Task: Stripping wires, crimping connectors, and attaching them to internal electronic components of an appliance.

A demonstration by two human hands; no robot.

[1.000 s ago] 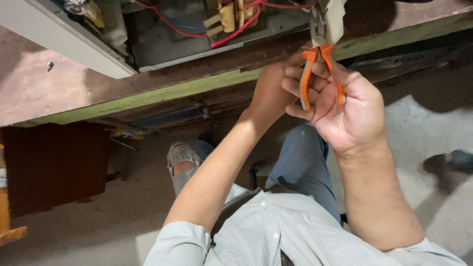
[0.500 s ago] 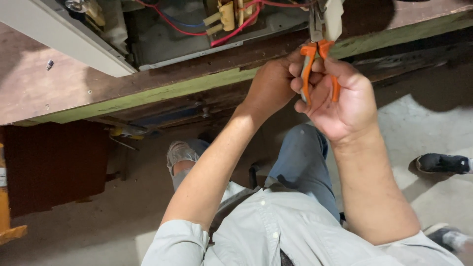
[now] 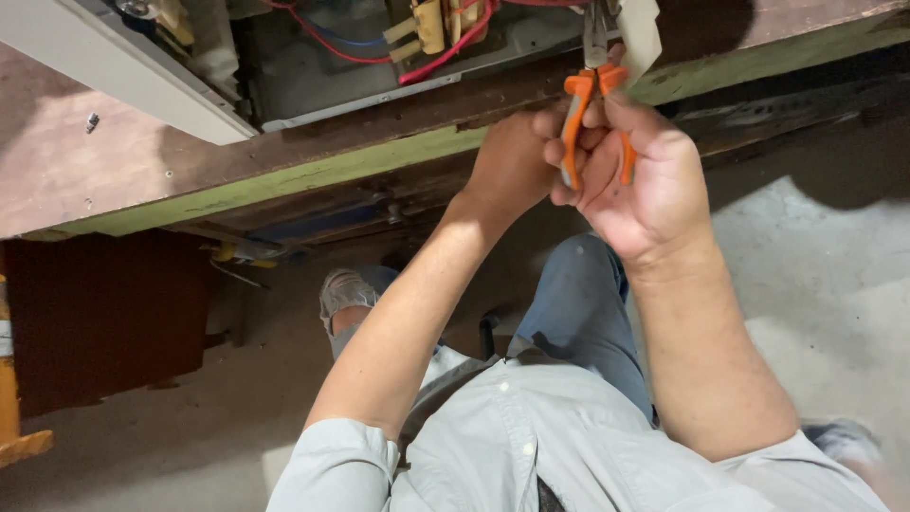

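Note:
My right hand (image 3: 640, 175) grips the orange handles of a pair of pliers (image 3: 593, 100), jaws pointing up into an opened metal appliance chassis (image 3: 379, 71) on the workbench. The jaws reach in beside a white part (image 3: 643, 33) near red wires (image 3: 455, 43) and a yellowish component (image 3: 427, 24). My left hand (image 3: 512, 161) is curled just left of the pliers, pressed against the bench edge; what it holds is hidden. Both forearms rise from my lap.
A worn wooden bench with a green front edge (image 3: 313, 175) spans the top. A small screw (image 3: 92, 120) lies on it at left. Below are a concrete floor (image 3: 825, 284), my sandalled foot (image 3: 343, 292), a dark brown panel (image 3: 104, 313) and an orange object (image 3: 19, 436).
Both hands have lifted a little toward the chassis, pushing the pliers' jaws further in. A dark shoe seen at the right edge earlier is gone from view.

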